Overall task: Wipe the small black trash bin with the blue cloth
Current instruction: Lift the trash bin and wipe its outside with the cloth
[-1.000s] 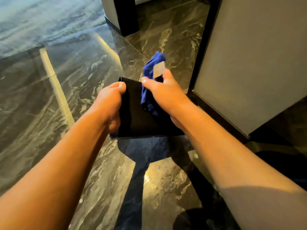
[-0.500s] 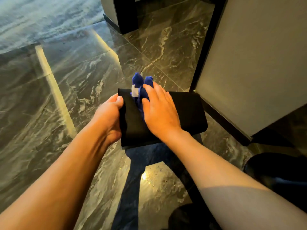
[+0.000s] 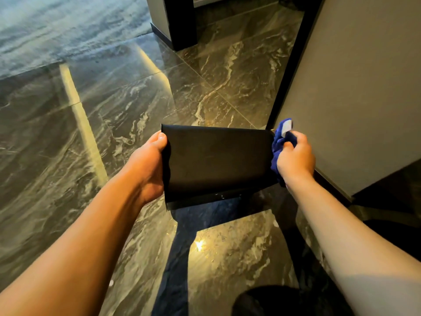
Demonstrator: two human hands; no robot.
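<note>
The small black trash bin (image 3: 216, 160) is held above the floor, one flat dark side turned up toward me. My left hand (image 3: 149, 165) grips its left edge, thumb on top. My right hand (image 3: 295, 159) is at the bin's right edge, closed around the bunched blue cloth (image 3: 281, 142), which has a white tag sticking up. The cloth presses against the bin's right side. The bin's opening and far faces are hidden.
A glossy dark marble floor (image 3: 114, 124) spreads below with bright reflected strips. A grey wall panel (image 3: 355, 87) with a black edge stands close on the right. A dark pillar base (image 3: 180, 23) sits at the back. A dark shape (image 3: 273, 299) lies at the bottom.
My right hand slid the blue cloth from the bin's left part across the top face to its right edge. The left hand kept its grip on the left edge.
</note>
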